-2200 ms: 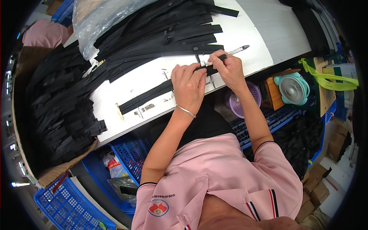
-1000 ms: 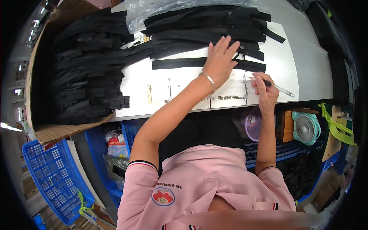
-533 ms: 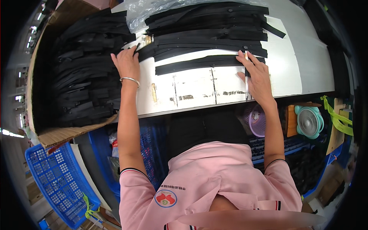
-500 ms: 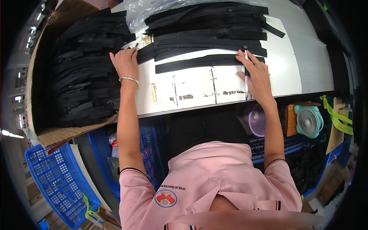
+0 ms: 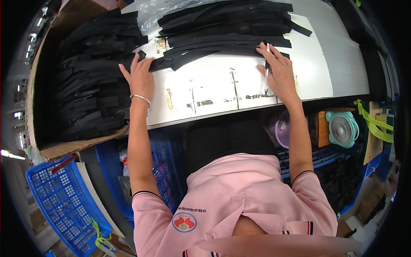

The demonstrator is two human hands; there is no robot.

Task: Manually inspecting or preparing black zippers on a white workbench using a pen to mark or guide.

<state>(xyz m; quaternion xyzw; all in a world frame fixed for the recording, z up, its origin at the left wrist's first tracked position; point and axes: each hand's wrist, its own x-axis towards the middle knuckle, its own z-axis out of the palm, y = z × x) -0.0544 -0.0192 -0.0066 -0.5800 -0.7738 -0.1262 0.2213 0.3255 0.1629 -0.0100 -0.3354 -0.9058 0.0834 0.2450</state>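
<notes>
My left hand (image 5: pixel 140 79), with a bracelet at the wrist, has its fingers spread. Their tips rest at the left end of a black fabric strip (image 5: pixel 160 63) that runs from the box side onto the white board (image 5: pixel 214 85). A pen (image 5: pixel 266 73) is held upright in my right hand (image 5: pixel 279 76), its fingers bent around it. The fingertips of that hand reach the right part of the nearest black strips (image 5: pixel 231 46). These lie side by side across the board, one slanting at its left end. What lies under my right fingertips is hidden.
On the left, a cardboard box (image 5: pixel 81 145) holds many black strips (image 5: pixel 94 85). Clear plastic film (image 5: pixel 150 17) lies at the back. Below the table are a blue basket (image 5: pixel 64 201), a purple basket (image 5: pixel 282 128) and a small green fan (image 5: pixel 342 129).
The near strip that lay apart on the board is now up against the other strips. My right hand has moved away from me and slightly left with the pen; my left fingers have spread.
</notes>
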